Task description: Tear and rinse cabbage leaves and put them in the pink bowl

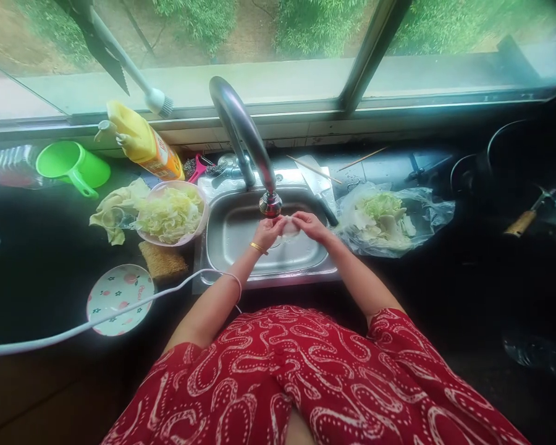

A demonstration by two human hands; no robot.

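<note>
Two bare hands meet over the stainless steel sink basin point(241, 244), right under the head of the curved chrome tap point(270, 203). The left hand point(267, 232) and right hand point(309, 224) both close around a small pale whitish leaf piece point(290, 228), fingers curled on it from either side; it sits between them above the basin. Whether water is running is too small to tell.

Judgement: the piece looks light, thin and soft, likely wet and slippery, and would tear if pinched hard. Best held by its thicker rib, with flat fingertips.

Left of the sink stands a pink round bowl of shredded cabbage point(170, 214), with a brown scrubbing sponge point(163, 262) just beside it. On the right lies a clear plastic bag of cabbage leaves point(389, 219).
</note>
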